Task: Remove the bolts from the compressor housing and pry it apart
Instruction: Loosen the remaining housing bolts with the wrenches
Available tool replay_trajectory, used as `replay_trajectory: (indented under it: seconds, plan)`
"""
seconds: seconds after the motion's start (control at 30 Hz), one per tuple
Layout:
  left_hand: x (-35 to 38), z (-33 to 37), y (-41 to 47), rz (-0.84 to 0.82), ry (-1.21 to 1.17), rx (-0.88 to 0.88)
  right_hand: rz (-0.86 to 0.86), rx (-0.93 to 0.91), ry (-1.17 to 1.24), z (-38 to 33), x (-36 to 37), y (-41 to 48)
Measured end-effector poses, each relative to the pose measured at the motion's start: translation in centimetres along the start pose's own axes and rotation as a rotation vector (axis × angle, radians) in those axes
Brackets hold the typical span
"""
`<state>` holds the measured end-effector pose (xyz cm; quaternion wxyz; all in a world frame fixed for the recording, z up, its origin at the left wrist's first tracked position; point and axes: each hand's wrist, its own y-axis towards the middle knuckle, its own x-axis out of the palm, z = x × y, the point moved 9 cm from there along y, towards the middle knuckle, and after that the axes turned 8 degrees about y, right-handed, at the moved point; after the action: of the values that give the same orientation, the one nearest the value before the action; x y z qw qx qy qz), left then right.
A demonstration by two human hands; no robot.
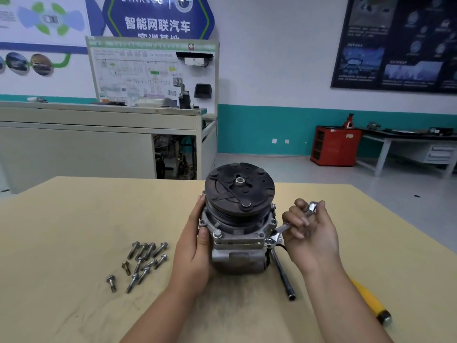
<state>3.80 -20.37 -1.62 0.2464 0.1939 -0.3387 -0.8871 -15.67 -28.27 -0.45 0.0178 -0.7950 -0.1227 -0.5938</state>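
Left hand clasps the grey cast-metal compressor steady so the right hand, fingers clamped on the shiny steel wrench, can turn the bolt just below them.

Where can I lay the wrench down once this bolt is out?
Bare table lies left of the loose bolts, and beyond the right hand, which holds the wrench, toward the far right corner. Crowded: beside the compressor around the right forearm, where a black bar and a yellow-handled tool lie.

One compressor. One wrench. About eleven loose bolts on tabletop. Two hands: left hand, right hand. One black bar. One yellow handle.
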Motion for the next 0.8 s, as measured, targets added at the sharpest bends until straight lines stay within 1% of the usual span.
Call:
replay_trajectory:
  seconds: [0.13, 0.3, 0.43, 0.57, 0.63, 0.67, 0.73, 0.8]
  plan:
    - [-0.6, 0.7, -0.1, 0.024, 0.105, 0.013, 0.031, -0.003, 0.003, 0.1, -1.1, -0.1]
    - [-1.0, 1.0, -0.5, 0.035, 0.155, -0.008, 0.053, -0.007, 0.031, 0.1, -1.9, 0.1]
    - [-0.9, 1.4, -0.6, 0.053, 0.157, 0.014, 0.049, -0.038, 0.063, -0.6, -2.1, 0.2]
    - [-1.1, 1.1, -0.5, 0.067, 0.080, -0.001, 0.007, -0.106, 0.075, -1.8, -0.8, -0.5]
    - [-0.9, 0.5, -0.4, 0.012, -0.005, -0.054, -0.075, -0.140, 0.036, -2.2, 1.0, -1.4]
    - [-0.4, 0.1, -0.3, -0.057, -0.059, -0.085, -0.132, -0.162, -0.009, -2.2, 2.3, -2.1]
    - [1.0, -0.2, -0.2, -0.226, -0.135, -0.139, -0.306, -0.205, -0.107, -1.5, 5.0, -4.0]
    - [1.8, 0.1, -0.6, -0.336, -0.147, -0.141, -0.526, -0.259, -0.233, -0.2, 7.9, -6.8]
